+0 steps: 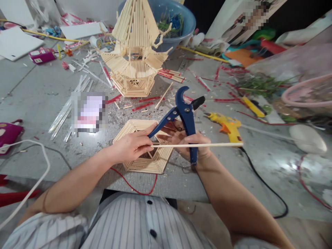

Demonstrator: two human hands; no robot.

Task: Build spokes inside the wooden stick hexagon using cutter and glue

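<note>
My left hand [132, 146] is closed in a pinch on one end of a thin wooden stick [215, 145] that runs level to the right. My right hand [193, 143] grips the handles of a blue cutter [184, 116] held upright, its hooked jaw pointing up. The stick passes across the cutter's lower handle. Under both hands lies a flat hexagonal stick frame [151, 165] on the grey floor [36, 100]. Behind it stands a pagoda model [135, 52] built of sticks.
A yellow glue gun [228, 126] with a black cord lies right of my hands. Loose sticks and red wrappers litter the floor. A blue basin [186, 20] stands behind the pagoda, a pink basket [308, 91] at right, a white cable [38, 173] at left.
</note>
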